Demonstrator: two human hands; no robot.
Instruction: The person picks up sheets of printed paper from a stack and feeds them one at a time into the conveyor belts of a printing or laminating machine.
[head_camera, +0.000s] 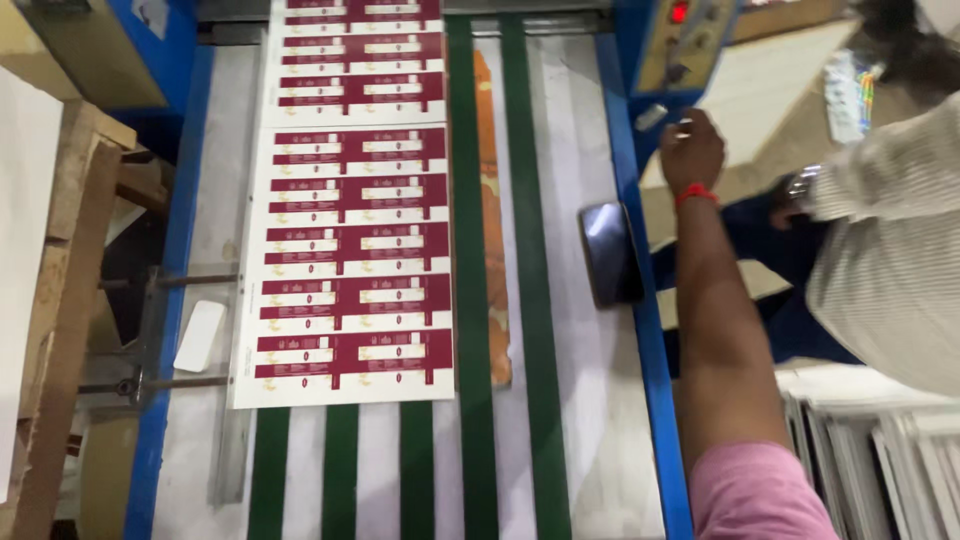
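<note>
My right hand (691, 150) reaches out past the blue side rail (655, 390) to the foot of a control panel (685, 40) with a red lit display. Its fingers are curled, its back faces me, and a red thread circles the wrist. A pink sleeve covers my upper arm. A dark phone (610, 252) lies on the machine bed just left of my forearm. Printed maroon-and-white sheets (350, 270) lie on the green conveyor belts (470, 420), with another sheet (355, 60) behind. My left hand is out of view.
Another person in a striped white shirt (890, 240) with a wristwatch stands at the right. Stacks of white sheets (880, 440) lie at the lower right. An orange strip (493, 220) runs along the bed. Wooden boards (60, 300) and a small white block (200, 335) are at the left.
</note>
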